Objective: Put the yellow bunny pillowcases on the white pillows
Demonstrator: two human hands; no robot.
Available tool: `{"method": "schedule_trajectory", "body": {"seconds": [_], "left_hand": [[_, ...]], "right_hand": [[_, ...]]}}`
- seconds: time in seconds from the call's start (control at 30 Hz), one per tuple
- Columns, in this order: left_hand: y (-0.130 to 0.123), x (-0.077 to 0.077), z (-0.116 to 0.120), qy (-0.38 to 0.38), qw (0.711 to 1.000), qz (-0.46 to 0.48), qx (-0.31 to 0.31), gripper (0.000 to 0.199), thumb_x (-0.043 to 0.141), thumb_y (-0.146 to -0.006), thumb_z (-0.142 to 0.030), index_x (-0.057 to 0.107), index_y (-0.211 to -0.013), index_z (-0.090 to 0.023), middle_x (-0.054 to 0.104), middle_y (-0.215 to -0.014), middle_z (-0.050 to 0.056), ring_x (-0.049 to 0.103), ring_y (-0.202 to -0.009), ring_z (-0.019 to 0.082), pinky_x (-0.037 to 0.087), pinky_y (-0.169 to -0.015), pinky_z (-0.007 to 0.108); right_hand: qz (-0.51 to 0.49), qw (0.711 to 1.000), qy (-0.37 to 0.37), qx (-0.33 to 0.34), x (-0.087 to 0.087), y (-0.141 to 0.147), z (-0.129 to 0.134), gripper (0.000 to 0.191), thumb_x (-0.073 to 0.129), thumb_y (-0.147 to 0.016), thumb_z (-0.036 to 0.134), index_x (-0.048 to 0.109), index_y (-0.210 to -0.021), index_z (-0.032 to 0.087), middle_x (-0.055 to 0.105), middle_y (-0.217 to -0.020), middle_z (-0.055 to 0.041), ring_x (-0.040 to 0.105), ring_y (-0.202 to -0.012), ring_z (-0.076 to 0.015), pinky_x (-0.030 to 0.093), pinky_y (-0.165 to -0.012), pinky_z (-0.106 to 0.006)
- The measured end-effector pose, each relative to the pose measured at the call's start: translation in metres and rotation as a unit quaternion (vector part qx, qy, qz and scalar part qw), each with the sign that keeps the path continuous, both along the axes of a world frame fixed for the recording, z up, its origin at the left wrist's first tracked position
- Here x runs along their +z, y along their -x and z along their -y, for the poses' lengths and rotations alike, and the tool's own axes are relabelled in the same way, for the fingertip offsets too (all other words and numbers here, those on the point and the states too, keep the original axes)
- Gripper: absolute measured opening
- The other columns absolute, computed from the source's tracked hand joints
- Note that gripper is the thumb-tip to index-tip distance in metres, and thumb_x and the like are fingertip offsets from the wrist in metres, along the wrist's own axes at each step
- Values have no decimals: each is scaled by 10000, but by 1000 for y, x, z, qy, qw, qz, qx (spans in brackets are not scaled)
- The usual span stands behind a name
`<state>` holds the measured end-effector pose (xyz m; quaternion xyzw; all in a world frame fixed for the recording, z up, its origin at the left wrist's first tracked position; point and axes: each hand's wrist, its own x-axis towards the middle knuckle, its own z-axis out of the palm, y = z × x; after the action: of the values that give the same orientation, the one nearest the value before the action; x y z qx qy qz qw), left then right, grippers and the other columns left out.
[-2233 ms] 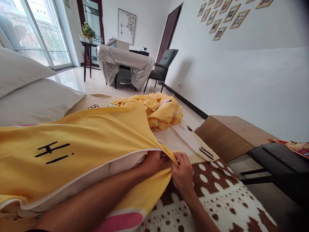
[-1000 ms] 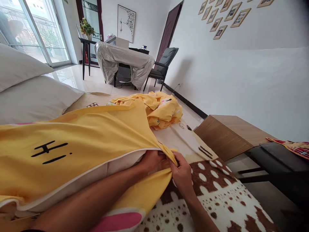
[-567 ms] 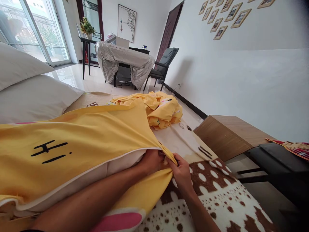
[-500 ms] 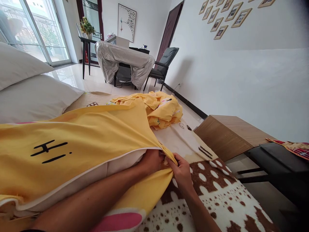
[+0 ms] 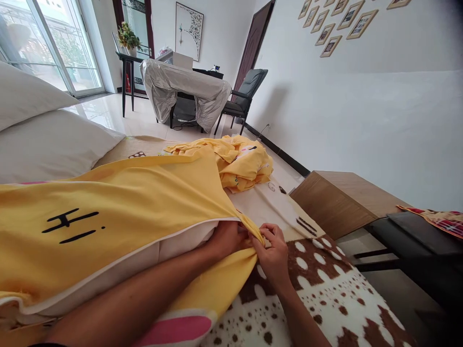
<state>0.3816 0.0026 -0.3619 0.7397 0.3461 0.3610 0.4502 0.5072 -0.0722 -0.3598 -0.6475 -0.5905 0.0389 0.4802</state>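
Note:
A yellow pillowcase with a black "Hi." print and white piping lies over a white pillow, which shows through the long open edge. My left hand reaches into that opening near its right end. Its fingers look curled in, but the cloth partly hides them, and what they hold I cannot make out. Just outside, my right hand is closed in a pinch on the gathered yellow corner of the pillowcase, beside my left fingers. Below my left forearm, the lower yellow layer shows a pink patch.
Crumpled yellow cloth lies at the bed's far side. Two white pillows are stacked at left. A brown-and-white patterned blanket covers the bed. A wooden cabinet and black chair stand at right, a covered table beyond.
Both hands stay at the same corner of the pillowcase. My right fingers have shifted slightly on the gathered cloth. The whole view has moved a little.

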Motion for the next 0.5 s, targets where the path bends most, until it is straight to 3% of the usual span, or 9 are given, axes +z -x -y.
{"method": "schedule_trajectory", "body": {"seconds": [0.13, 0.27, 0.33, 0.43, 0.5], "left_hand": [[1, 3, 0, -20, 1000, 8, -5, 171, 630, -706, -175, 613, -876, -176, 642, -979, 64, 570, -958, 233, 413, -943, 367], [-1, 6, 1, -19, 998, 64, 3, 58, 566, -715, -150, 605, -747, -178, 640, -927, 63, 534, -989, 237, 346, -1019, 386], [-2, 7, 1, 7, 995, 95, 23, 117, 495, -747, -135, 595, -793, -172, 637, -938, 69, 537, -985, 224, 365, -1007, 381], [-3, 5, 0, 54, 990, 127, 28, 144, 489, -739, -136, 580, -841, -180, 636, -972, 74, 542, -984, 222, 394, -982, 380], [-4, 3, 0, 85, 986, 141, 18, 98, 538, -708, -151, 575, -790, -189, 638, -967, 72, 541, -984, 230, 405, -972, 380]], "right_hand": [[42, 999, 23, 8, 1, -5, -2, 206, 589, -780, 388, 643, -706, 204, 592, -1030, -91, 513, -1018, -262, 363, -916, -426], [-83, 989, 63, 102, 0, -12, -5, 297, 486, -863, 449, 634, -806, 198, 633, -1060, -96, 561, -1016, -242, 417, -894, -382], [-153, 982, 72, 87, -2, -18, -7, 328, 451, -881, 467, 628, -894, 191, 643, -1060, -102, 573, -1009, -236, 434, -875, -370], [-211, 970, 112, 50, -5, -29, -11, 388, 594, -775, 504, 613, -997, 186, 648, -1078, -109, 580, -1007, -249, 453, -840, -367], [-243, 951, 174, 76, -7, -34, -13, 483, 667, -696, 517, 610, -1042, 185, 665, -1027, -96, 603, -924, -242, 473, -744, -337]]}}
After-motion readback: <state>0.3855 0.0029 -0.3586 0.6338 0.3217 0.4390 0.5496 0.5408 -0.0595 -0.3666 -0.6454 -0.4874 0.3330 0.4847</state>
